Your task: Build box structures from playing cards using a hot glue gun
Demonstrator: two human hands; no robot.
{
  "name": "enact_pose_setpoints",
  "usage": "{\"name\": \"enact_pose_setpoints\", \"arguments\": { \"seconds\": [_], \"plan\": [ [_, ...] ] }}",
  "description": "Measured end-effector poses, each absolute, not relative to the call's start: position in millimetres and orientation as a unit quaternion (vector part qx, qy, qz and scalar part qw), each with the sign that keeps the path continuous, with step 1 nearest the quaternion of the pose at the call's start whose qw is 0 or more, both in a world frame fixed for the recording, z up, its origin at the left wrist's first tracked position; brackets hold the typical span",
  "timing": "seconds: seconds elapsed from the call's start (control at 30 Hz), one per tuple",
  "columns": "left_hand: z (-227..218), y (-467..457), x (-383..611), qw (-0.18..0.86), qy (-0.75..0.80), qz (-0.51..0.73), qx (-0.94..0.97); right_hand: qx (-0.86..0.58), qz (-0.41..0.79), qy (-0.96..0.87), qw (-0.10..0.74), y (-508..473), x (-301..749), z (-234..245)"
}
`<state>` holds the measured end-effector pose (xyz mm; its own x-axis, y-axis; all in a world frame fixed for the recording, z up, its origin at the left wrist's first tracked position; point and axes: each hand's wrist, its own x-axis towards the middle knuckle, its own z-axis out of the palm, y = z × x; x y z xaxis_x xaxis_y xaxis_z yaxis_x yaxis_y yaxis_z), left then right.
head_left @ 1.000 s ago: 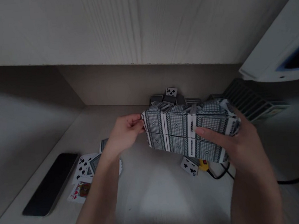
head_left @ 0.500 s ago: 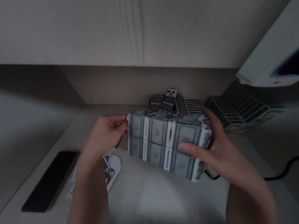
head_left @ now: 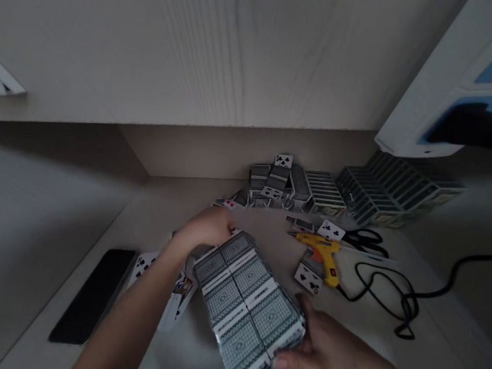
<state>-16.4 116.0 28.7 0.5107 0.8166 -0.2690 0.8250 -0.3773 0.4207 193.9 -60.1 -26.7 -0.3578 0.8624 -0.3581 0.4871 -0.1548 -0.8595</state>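
A long box made of playing cards [head_left: 248, 300], with grey patterned backs outward, is tilted above the tabletop. My right hand [head_left: 322, 345] grips its near right corner, thumb on top and fingers along the side. At the box's far end is my left hand [head_left: 213, 225], its fingers curled and closed. The fingertips are hidden, so whether they pinch the box or a loose card cannot be seen. Behind the left wrist, face-up playing cards [head_left: 177, 307] lie partly covered. Right of the box are a yellow glue gun [head_left: 322, 249] and a loose club card [head_left: 308, 278].
Black-handled scissors [head_left: 367, 239] and a tangled black cord [head_left: 407, 302] lie at the right. Card stacks [head_left: 274, 182] and ribbed card structures [head_left: 372, 189] line the back. A black phone [head_left: 94, 298] rests at the left. An overhanging panel [head_left: 234, 64] spans the top.
The box has swung from crosswise to lengthwise and come nearer, uncovering the glue gun and scissors. My right hand moved down toward me; my left hand moved right, to the box's far end.
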Motion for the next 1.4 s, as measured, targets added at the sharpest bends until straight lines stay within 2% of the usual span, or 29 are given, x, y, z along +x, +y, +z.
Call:
{"name": "enact_pose_setpoints", "arguments": {
  "seconds": [0.13, 0.23, 0.33, 0.4, 0.47, 0.53, 0.57, 0.67, 0.77, 1.1, 1.4],
  "plan": [
    [26, 114, 22, 0.196, 0.450, -0.080, 0.868, -0.530, 0.576, -0.619, 0.056, -68, 191, -27],
    [25, 105, 36, 0.158, 0.430, -0.098, 0.883, -0.544, 0.535, -0.646, 0.037, -68, 198, -20],
    [25, 97, 37, 0.129, 0.429, -0.092, 0.890, -0.594, 0.490, -0.629, 0.102, -55, 206, -16],
    [24, 93, 34, 0.117, 0.431, -0.080, 0.891, -0.639, 0.433, -0.596, 0.223, -36, 205, -18],
    [22, 90, 30, 0.111, 0.435, -0.067, 0.891, -0.641, 0.355, -0.609, 0.303, -12, 200, -20],
    [18, 88, 27, 0.109, 0.443, -0.054, 0.888, -0.609, 0.312, -0.640, 0.349, 13, 192, -23],
    [16, 87, 26, 0.109, 0.447, -0.048, 0.886, -0.588, 0.327, -0.652, 0.350, 24, 188, -25],
    [10, 87, 22, 0.116, 0.465, -0.037, 0.877, -0.535, 0.462, -0.645, 0.291, 50, 181, -31],
    [7, 90, 19, 0.137, 0.482, -0.033, 0.865, -0.533, 0.508, -0.629, 0.248, 64, 182, -39],
    [17, 97, 14, 0.223, 0.495, -0.043, 0.839, -0.531, 0.579, -0.591, 0.185, 76, 187, -37],
    [19, 90, 12, 0.209, 0.506, -0.067, 0.834, -0.538, 0.558, -0.617, 0.135, 87, 183, -29]
  ]
}}
